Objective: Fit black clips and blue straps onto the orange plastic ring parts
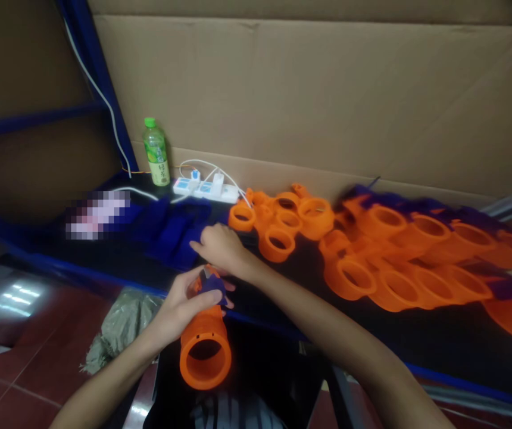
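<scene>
My left hand [184, 304] is closed around an orange plastic part [205, 354] with a wide round ring opening. The ring end points down toward me. A small dark blue piece [215, 288] sits at the upper end of this part, under my left thumb. My right hand [220, 245] reaches across, above the left one, at the edge of a pile of dark blue pieces [171, 232]. Its fingertips are mostly turned away and blurred, so a grip on anything cannot be made out.
Several orange ring parts [278, 244] lie on the black tabletop [283, 292], with more orange parts [399, 286] in rows at right, some with blue pieces. Behind stand a green-capped bottle [156, 154] and a white power strip [206, 189]. A cardboard wall [305, 95] closes the back.
</scene>
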A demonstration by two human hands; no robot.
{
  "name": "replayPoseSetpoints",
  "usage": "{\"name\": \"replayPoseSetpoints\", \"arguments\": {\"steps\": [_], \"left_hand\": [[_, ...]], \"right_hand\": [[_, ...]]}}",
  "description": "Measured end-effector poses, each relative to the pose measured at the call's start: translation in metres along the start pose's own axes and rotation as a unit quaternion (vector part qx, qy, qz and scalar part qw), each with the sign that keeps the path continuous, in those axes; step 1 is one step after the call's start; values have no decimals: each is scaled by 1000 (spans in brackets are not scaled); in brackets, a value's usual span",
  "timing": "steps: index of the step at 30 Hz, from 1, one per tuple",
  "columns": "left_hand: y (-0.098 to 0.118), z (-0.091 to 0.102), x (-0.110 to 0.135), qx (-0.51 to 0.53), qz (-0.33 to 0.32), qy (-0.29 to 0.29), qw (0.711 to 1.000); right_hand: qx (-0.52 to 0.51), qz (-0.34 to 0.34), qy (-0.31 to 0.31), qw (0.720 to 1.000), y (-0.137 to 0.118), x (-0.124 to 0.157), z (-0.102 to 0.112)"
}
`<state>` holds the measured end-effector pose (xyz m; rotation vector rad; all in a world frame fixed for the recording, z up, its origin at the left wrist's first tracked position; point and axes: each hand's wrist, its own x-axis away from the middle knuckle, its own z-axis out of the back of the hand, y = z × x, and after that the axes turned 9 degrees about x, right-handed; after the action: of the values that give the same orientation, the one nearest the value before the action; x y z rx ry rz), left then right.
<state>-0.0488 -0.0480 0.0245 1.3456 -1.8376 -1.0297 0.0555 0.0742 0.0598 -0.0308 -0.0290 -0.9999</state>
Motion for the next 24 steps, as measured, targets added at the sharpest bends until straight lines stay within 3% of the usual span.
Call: {"name": "replayPoseSetpoints", "arguments": {"steps": [7,12,14,18,21,24], "left_hand": [[1,-1,-1,12,11,10,1000],[-13,10,-7,52,-33,-8,998],[-14,12,-7,68,-49,-11,996],[-12,11,-10,93,-48,20,994],[-12,10,-17,108,-48,55,991],[-15,11,-23,108,-78,96,986]], "right_hand": [[-7,-13,-11,1000,0,-4,1],[-8,-39,29,999,11,4,23],[-19,-53,70,996,24,11,35],[-90,-70,219,969,50,35,50],[-110,-20,294,949,57,64,47],[-88,41,314,944,52,96,34]]}}
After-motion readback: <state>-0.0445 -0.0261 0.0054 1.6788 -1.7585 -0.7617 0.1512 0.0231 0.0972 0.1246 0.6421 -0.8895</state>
